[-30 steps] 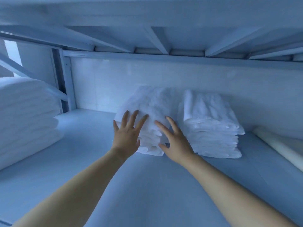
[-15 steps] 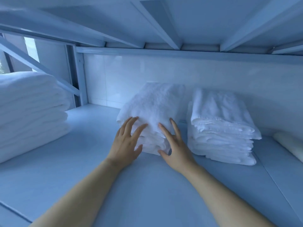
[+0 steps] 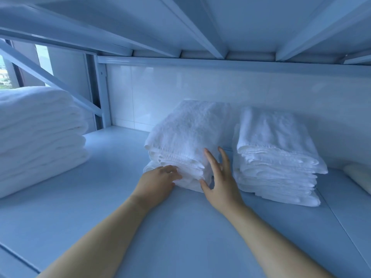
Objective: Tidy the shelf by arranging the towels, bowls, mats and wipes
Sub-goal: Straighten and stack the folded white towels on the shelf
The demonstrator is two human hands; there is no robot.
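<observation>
A stack of folded white towels (image 3: 192, 129) stands at the middle back of the blue shelf (image 3: 112, 207). My left hand (image 3: 158, 182) is at the stack's lower front, its bent fingers and thumb pinching a fold of the bottom towels. My right hand (image 3: 219, 177) has straight, spread fingers pressed against the stack's front right corner. A second stack of white towels (image 3: 275, 149) sits just to the right, a narrow gap apart. A taller pile of larger folded white towels (image 3: 38, 133) fills the left end of the shelf.
A pale roll (image 3: 359, 175) lies at the right edge, behind the second stack. The shelf above hangs low overhead with ribs (image 3: 200, 31). A white tiled wall (image 3: 180, 85) closes the back; a diagonal brace and upright post (image 3: 100, 93) stand at the back left.
My left hand dropped from lying flat on the stack's front to its bottom fold, with fingers now bent. My right hand shifted to the stack's right corner. The camera moved closer.
</observation>
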